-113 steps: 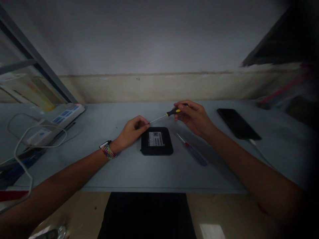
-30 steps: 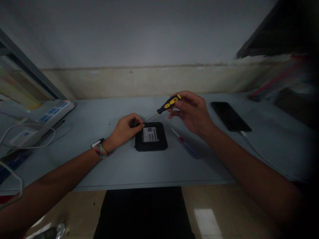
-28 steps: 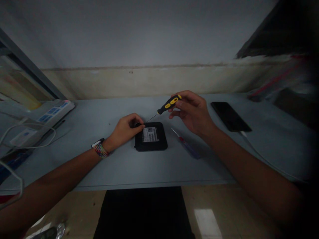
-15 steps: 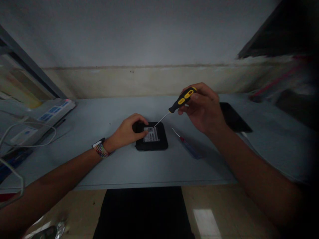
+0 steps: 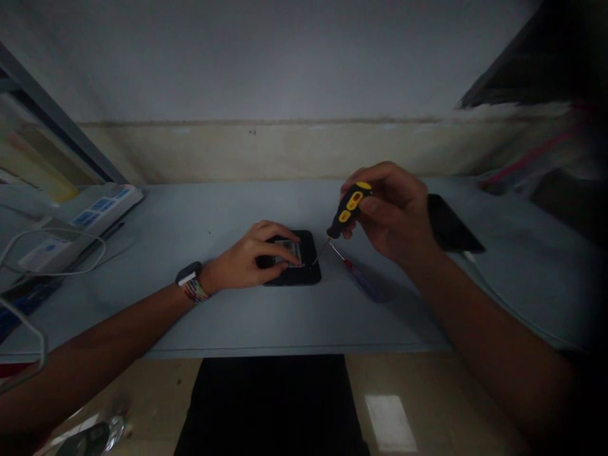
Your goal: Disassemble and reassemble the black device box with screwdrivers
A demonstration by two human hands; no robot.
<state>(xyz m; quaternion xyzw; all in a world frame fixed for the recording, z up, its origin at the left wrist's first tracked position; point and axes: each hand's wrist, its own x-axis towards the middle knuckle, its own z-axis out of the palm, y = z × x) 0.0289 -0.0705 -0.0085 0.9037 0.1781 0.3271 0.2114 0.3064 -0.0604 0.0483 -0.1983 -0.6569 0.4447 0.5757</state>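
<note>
A flat black box [image 5: 311,273] with a white printed label [image 5: 293,252] lies on the grey-blue table [image 5: 228,323]. My left hand [image 5: 251,256] rests on its left part with the fingers spread over the label. My right hand [image 5: 387,209] grips a black and yellow screwdriver [image 5: 349,209], tilted down to the left. Its thin tip points at the right part of the box; whether it touches is too dark to tell. Just right of the box lies a second screwdriver [image 5: 363,282] with a red and clear bluish handle.
A dark tablet-like slab [image 5: 451,225] with a white cable [image 5: 498,294] lies beyond my right forearm. At the left are a white power strip or box [image 5: 90,221] and a looped white cable [image 5: 102,253]. A wall [image 5: 285,152] runs behind the table.
The held screwdriver has turned steeper, and its tip has moved from the label's top edge down to the right. My left fingers have moved right and spread further over the label.
</note>
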